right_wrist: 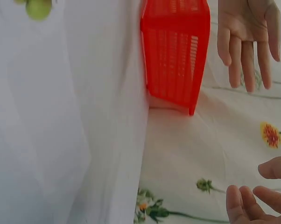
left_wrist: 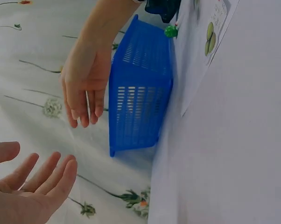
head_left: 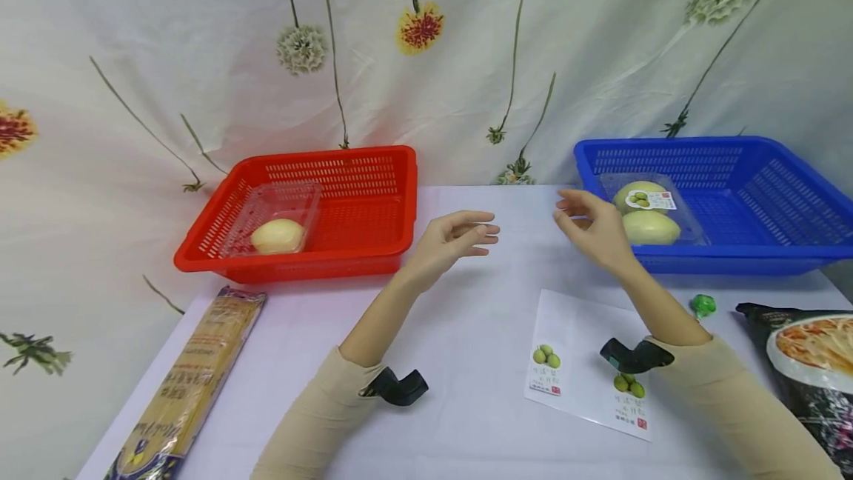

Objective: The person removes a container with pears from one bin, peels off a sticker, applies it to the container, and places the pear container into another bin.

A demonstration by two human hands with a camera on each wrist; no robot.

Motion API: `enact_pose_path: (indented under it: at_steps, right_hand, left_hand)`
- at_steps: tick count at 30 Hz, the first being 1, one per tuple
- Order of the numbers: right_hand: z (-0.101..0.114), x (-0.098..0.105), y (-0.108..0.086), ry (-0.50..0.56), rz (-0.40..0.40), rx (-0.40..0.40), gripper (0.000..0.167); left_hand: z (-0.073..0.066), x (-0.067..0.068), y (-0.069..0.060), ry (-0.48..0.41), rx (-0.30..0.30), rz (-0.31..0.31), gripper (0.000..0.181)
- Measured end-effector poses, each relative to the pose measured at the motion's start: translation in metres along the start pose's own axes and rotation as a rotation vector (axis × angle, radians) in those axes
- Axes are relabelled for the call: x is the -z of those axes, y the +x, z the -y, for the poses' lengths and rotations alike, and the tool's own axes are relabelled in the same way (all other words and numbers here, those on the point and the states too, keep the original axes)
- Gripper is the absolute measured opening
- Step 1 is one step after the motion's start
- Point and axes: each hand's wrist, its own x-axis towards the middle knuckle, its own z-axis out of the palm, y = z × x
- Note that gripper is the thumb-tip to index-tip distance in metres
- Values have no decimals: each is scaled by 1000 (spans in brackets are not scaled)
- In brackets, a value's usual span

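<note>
My left hand (head_left: 452, 243) is held above the table just right of the red basket (head_left: 340, 267), its fingers loosely bent and nothing in them. My right hand (head_left: 591, 228) hovers beside the left end of the blue basket (head_left: 726, 261), also holding nothing. The palms face each other across a gap. Inside the red basket lies a clear plastic box (head_left: 308, 198) with one pale round fruit (head_left: 278, 235). A second clear box in the blue basket carries two pale fruits, the rear one (head_left: 626, 190) bearing a label (head_left: 656, 200), the front one (head_left: 651, 229) plain.
A sheet with green-fruit labels (head_left: 580, 361) lies under my right forearm. Noodles in a long packet (head_left: 193, 361) rest at the left; a green wrapped candy (head_left: 703, 306) and a dark food bag (head_left: 800, 369) are at the right. Behind hangs a flowered cloth (head_left: 466, 80).
</note>
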Motion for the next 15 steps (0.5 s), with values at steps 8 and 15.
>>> enact_pose_path:
  at_steps: [8, 15]
  right_hand:
    - [18, -46, -1, 189, 259, -61, 40]
    - [27, -81, 6, 298, 371, -93, 45]
  left_hand:
    - [-10, 39, -34, 96, -45, -103, 33]
    - [-12, 82, -59, 156, -47, -220, 35]
